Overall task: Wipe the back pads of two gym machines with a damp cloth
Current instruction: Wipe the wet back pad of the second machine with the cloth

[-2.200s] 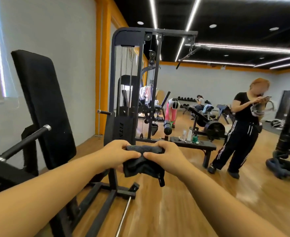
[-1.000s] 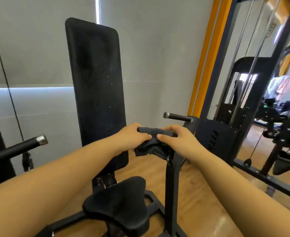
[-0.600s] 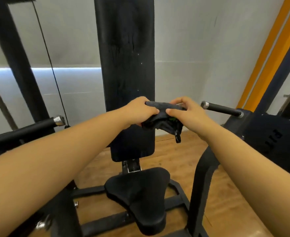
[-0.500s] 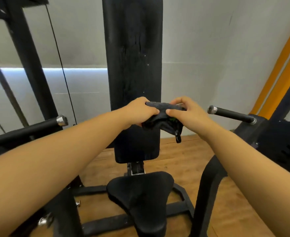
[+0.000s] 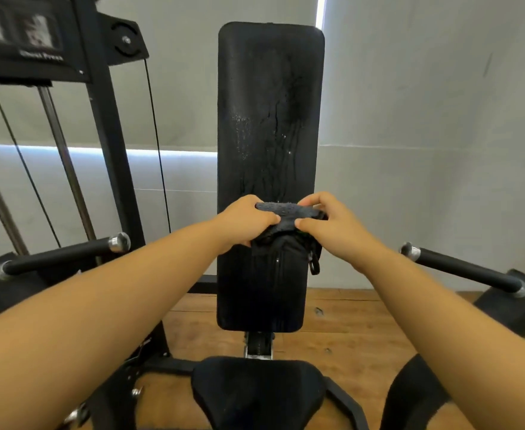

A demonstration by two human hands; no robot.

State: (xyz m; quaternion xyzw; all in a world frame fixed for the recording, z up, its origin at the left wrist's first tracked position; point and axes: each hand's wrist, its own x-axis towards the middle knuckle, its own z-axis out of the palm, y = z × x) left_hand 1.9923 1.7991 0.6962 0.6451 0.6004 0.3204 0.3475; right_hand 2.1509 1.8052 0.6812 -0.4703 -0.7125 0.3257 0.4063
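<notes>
A tall black back pad [image 5: 270, 125] stands upright straight ahead, with wet streaks and droplets on its upper half. In front of its lower half I hold a bunched dark grey cloth [image 5: 286, 218] with both hands. My left hand [image 5: 245, 221] grips the cloth's left side and my right hand [image 5: 329, 225] pinches its right side. A small loop of the cloth hangs down at the right. I cannot tell whether the cloth touches the pad.
The black seat [image 5: 255, 395] lies below the pad. Two black handle bars with metal caps stick out, the left bar [image 5: 65, 256] and the right bar [image 5: 459, 268]. A weight-stack frame with cables [image 5: 106, 125] stands left. Grey wall behind, wooden floor [image 5: 348, 324] below.
My view has swung from the gym room onto this machine and moved closer, so the back pad is now centred. Both hands still hold the cloth between them.
</notes>
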